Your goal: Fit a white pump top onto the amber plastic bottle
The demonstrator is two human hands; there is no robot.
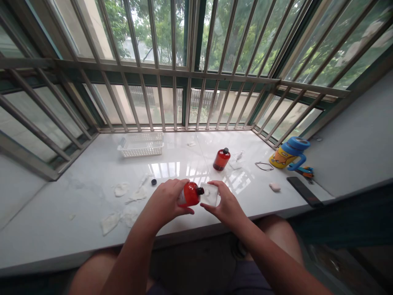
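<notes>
My left hand is wrapped round a red bottle with a dark neck, tipped over to the right. Its mouth is at the edge of a small clear square box, which my right hand grips by its sides. Something small and whitish lies inside the box. Whether liquid is flowing cannot be made out. A black cap rests on the counter left of the bottle. Beyond my hands, a second red bottle stands upright with its dark cap on.
A white perforated basket stands at the back left. Crumpled white tissues lie to the left. Toward the right are a clear plastic piece, a thin cord loop, a blue-and-yellow jug, a pale case and a black phone.
</notes>
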